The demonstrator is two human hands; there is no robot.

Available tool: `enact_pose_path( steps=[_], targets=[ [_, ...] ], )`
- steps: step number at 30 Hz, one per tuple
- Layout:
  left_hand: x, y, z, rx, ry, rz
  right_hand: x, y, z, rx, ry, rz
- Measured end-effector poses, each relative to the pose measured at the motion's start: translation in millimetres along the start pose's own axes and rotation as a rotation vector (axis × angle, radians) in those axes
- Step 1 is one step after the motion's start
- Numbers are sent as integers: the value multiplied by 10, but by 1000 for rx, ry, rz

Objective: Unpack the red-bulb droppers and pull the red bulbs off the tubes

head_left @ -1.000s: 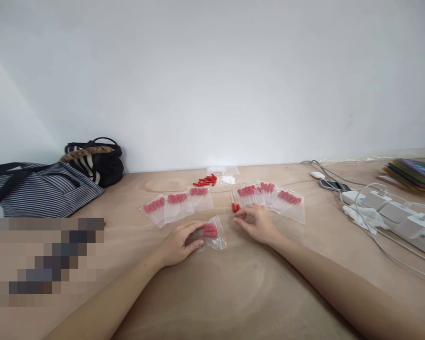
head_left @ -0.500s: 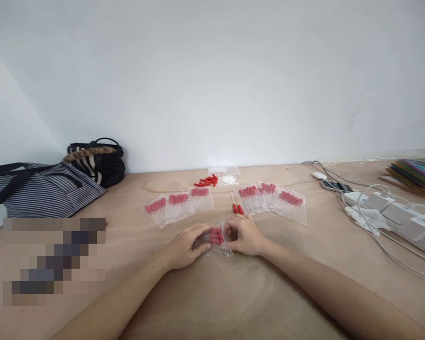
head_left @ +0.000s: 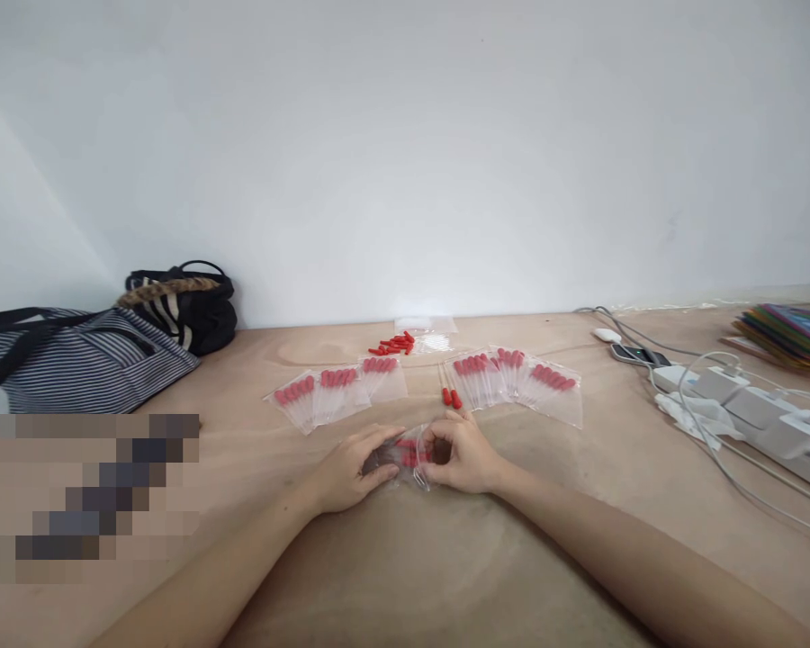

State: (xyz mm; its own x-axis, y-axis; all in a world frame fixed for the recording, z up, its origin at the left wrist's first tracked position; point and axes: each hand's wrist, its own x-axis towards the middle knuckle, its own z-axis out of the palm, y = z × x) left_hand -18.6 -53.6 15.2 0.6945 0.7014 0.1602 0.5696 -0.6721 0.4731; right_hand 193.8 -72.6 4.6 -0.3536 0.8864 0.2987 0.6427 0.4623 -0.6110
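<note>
Both hands (head_left: 347, 470) (head_left: 464, 454) (previously one) on bag (head_left: 415, 475)

Extends a bare, slender left forearm (head_left: 243, 549) from the bottom left of the frame, slanting up to a nearly straight wrist. Holds the bare, gently cupped left hand (head_left: 347, 472) just below and left of centre, back upward, fingers pointing right, thumb set apart beneath them. Slants a bare, tapering right forearm (head_left: 614, 544) up from the bottom right. Arches the bare, rounded right hand (head_left: 469, 454) just right of centre, forefinger and thumb bent toward the left hand, near but apart from it.
</note>
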Motion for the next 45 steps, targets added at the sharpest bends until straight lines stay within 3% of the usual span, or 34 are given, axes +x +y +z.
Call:
enact_pose_path(
  steps=[14, 20, 29, 34, 37, 42, 45],
  targets=[
    [-7, -16, -15, 17, -31, -5, -29, 117, -248, -177, -79, -96],
    [-6, -35, -15, 17, -22, 10, -14, 113, -202, -144, -82, -106],
    [-11, -33, -43, 2, -20, -3, -70, 308, -330, 21, -108, -89],
    [-10, -47, -50, 6, -22, -3, -63, 253, -379, -137, -190, -117],
    [-23, -85, -65, 28, -18, -22, -56, 279, -516, -214, -202, -115],
    [-37, -108, -100, 56, -33, -48, -30, 521, -850, -97, -129, 33],
    [-35, -97, -108, 63, -35, -57, 51, 608, -873, 10, 88, 266]
  ],
)
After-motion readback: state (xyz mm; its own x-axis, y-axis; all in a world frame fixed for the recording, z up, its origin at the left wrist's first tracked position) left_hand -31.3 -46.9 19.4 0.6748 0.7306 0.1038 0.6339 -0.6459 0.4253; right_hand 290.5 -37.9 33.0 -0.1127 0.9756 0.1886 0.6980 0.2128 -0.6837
